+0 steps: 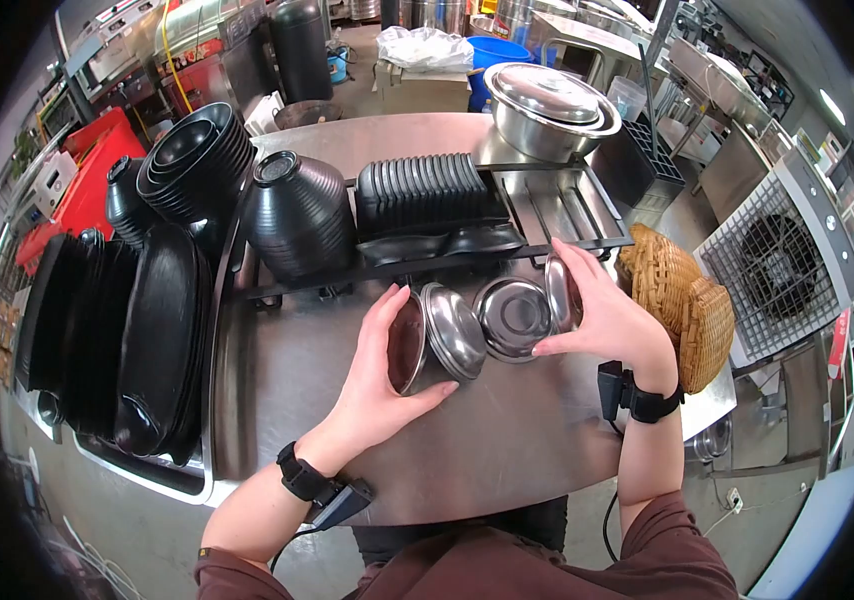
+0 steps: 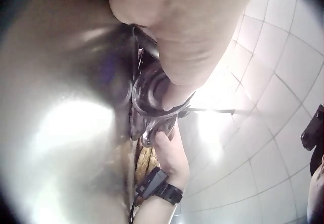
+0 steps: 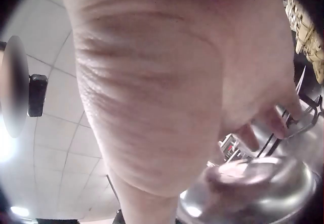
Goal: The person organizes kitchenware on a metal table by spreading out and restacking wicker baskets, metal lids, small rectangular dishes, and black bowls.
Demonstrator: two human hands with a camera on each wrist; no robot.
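In the head view my left hand [image 1: 372,385] curls round a stack of steel bowls or lids [image 1: 453,330] lying on its side, thumb below and fingers behind. Just right of it a round steel bowl [image 1: 513,318] shows its ringed face. My right hand [image 1: 607,315] holds a steel dish [image 1: 561,292] on edge between thumb and fingers, its thumb close to the ringed bowl. The left wrist view shows the ringed steel piece [image 2: 152,88] beside the fingers. Large in the right wrist view, a shiny domed steel surface [image 3: 248,188] lies below the hand.
Behind stands a black rack [image 1: 377,268] with stacked black dishes [image 1: 422,195] and a black bowl stack [image 1: 299,215]. Long black trays [image 1: 162,340] stand left. Woven baskets [image 1: 702,330] lean at the right edge, and steel pots [image 1: 552,110] stand at the back right.
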